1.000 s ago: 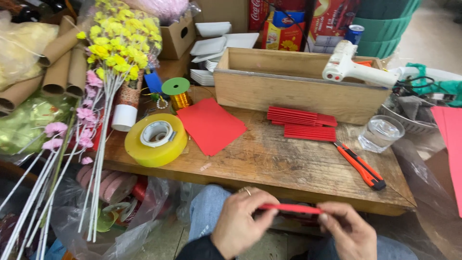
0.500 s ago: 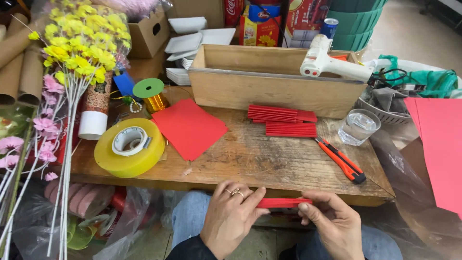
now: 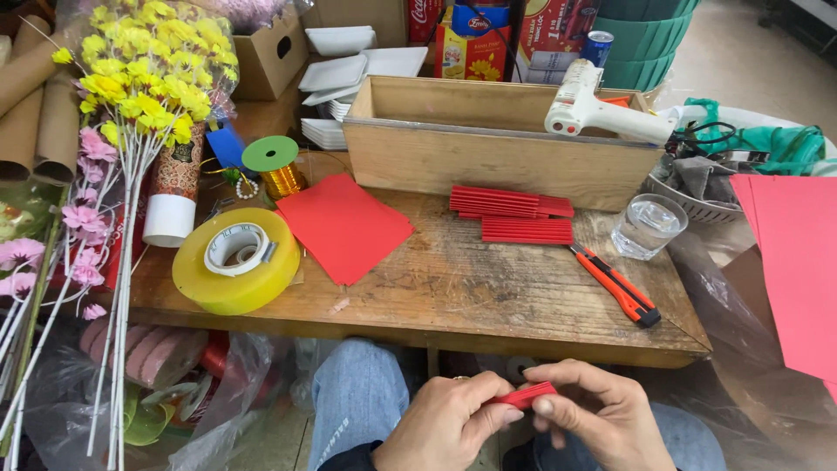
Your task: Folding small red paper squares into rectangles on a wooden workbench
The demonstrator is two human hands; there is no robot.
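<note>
Below the front edge of the wooden table (image 3: 488, 288), my left hand (image 3: 449, 420) and my right hand (image 3: 602, 412) pinch a small folded red paper strip (image 3: 523, 397) between thumbs and fingers, over my lap. On the table lie a flat red paper sheet (image 3: 342, 225) and two stacks of pleated red paper (image 3: 514, 214). An orange utility knife (image 3: 615, 284) lies to the right of them.
A big yellow tape roll (image 3: 235, 260) sits at front left, artificial yellow and pink flowers (image 3: 144, 78) beside it. Behind stand a wooden box (image 3: 497, 144) with a white glue gun (image 3: 593, 106), a gold wire spool (image 3: 275, 166), and a glass of water (image 3: 647, 225). Red sheets (image 3: 793, 253) hang at right.
The red strip between my hands is now folded up much shorter, and my hands have come closer together. The view has shifted slightly.
</note>
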